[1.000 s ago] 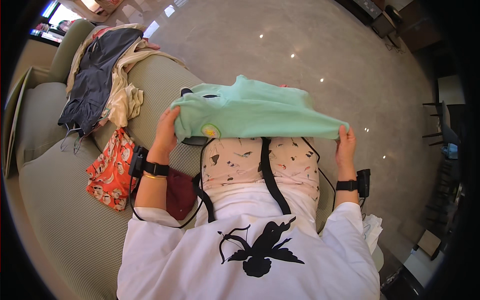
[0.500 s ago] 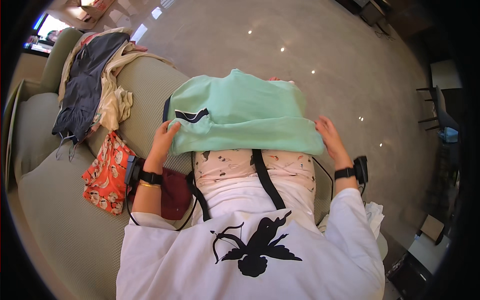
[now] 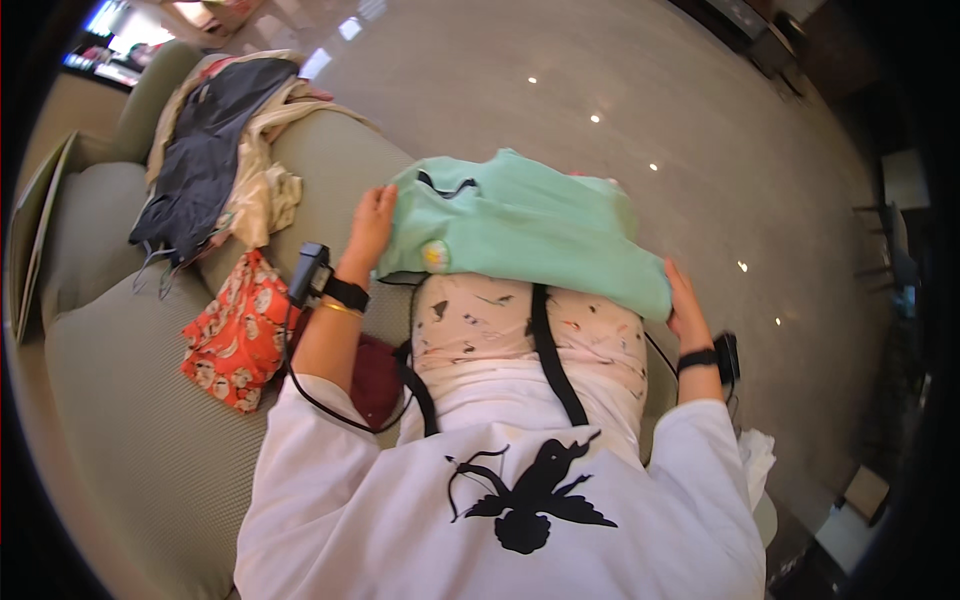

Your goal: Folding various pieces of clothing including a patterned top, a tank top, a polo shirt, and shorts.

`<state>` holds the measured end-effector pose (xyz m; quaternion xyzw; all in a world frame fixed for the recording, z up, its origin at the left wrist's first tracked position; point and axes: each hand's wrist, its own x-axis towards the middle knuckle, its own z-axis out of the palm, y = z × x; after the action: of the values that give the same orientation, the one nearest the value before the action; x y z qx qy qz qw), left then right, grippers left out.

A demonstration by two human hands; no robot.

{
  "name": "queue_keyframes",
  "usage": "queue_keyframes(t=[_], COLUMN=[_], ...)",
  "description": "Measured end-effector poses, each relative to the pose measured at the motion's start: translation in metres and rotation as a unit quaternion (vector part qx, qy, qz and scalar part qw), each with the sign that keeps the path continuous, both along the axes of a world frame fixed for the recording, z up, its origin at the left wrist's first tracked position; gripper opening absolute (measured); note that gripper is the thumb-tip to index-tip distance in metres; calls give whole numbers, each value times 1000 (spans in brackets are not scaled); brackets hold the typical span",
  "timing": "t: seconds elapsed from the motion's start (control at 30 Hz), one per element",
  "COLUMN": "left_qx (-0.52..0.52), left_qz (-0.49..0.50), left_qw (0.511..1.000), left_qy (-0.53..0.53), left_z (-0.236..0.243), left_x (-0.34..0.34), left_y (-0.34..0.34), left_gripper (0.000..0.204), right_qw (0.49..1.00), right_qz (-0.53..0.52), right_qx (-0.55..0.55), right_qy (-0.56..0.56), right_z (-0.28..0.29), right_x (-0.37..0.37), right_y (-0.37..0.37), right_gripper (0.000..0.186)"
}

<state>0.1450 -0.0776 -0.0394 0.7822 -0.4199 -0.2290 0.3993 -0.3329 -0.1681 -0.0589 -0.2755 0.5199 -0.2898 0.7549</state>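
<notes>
A mint green garment (image 3: 540, 235) with a dark navy trim strip and a small round flower patch lies folded across my lap. My left hand (image 3: 373, 225) is closed at its left edge, the fingers pressed together along the cloth. At the right end of the folded band, my right hand (image 3: 686, 303) is closed around the edge, its fingertips partly hidden by the fabric. Beneath the garment, pale pink patterned shorts (image 3: 475, 320) cover my thighs. Each wrist carries a strapped black device.
I sit on a grey-green sofa (image 3: 130, 400). To my left lie a red patterned cloth (image 3: 235, 335), a maroon cloth (image 3: 375, 385) and a pile of dark grey and cream clothes (image 3: 205, 150). Shiny grey floor (image 3: 700, 120) stretches ahead and right. Chairs (image 3: 890, 240) stand far right.
The lower part of the garment has been folded farther away from me, narrowing it. The flower patch now shows. My left hand moved up and right; my right hand moved down and right onto the cloth's end.
</notes>
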Motion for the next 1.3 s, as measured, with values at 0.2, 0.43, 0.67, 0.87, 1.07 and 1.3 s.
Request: queue_keyframes(t=[0.2, 0.43, 0.67, 0.87, 1.07, 1.3], left_qx=[146, -20, 139, 3, -6, -22], left_qz=[-10, 51, -39, -37, -224, -169], left_qw=[989, 997, 980, 939, 962, 976], left_qy=[-20, -52, -140, -342, -154, -132], left_z=[0, 23, 8, 52, 37, 17], left_x=[-15, -4, -14, -46, -75, -43], left_y=[45, 47, 81, 53, 36, 12], left_gripper=[38, 30, 24, 18, 25, 42], right_qw=[993, 899, 789, 687, 705, 772], right_qz=[-33, -112, 53, 23, 250, 198], right_qx=[-72, -334, -327, -515, -555, -552], right_qy=[92, 258, 518, 512, 363, 244], right_z=[-4, 30, -24, 50, 65, 72], right_x=[13, -8, -4, 46, 122, 209], right_y=[34, 0, 56, 40, 45, 43], right_gripper=[32, 27, 17, 13, 7, 20])
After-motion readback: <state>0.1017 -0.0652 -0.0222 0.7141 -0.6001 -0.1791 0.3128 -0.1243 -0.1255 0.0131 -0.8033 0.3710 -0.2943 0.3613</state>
